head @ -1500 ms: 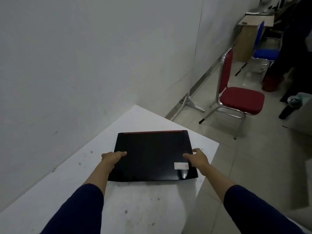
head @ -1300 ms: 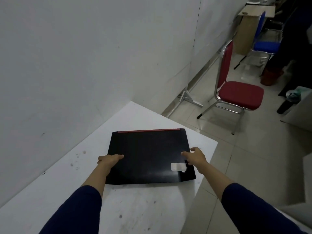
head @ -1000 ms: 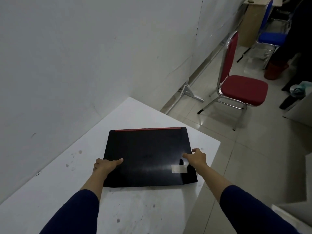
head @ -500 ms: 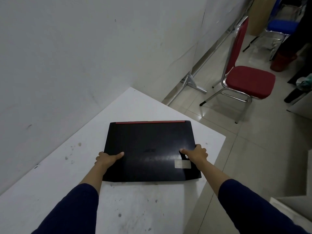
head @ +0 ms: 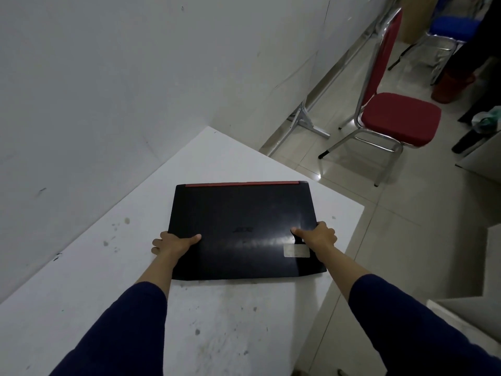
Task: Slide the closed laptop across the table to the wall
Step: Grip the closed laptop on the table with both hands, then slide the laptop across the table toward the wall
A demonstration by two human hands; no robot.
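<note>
Apparently both hands (head: 176, 244) (head: 317, 236) on closed laptop (head: 244, 213).

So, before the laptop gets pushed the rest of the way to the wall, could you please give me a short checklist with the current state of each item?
1. Lid closed: ok. The laptop lies flat and shut on the table.
2. Both sides held: ok. The left hand grips its left edge and the right hand its right edge, thumbs on top.
3. Path to the wall: ok. Only bare, stained tabletop lies between.
4. Laptop at the wall: not ok. A strip of table still shows beside it.
5. Fully supported: cannot tell. Its near right corner sits very close to the table's right edge.
6. Fingers under the edges: cannot tell, hidden.
</note>
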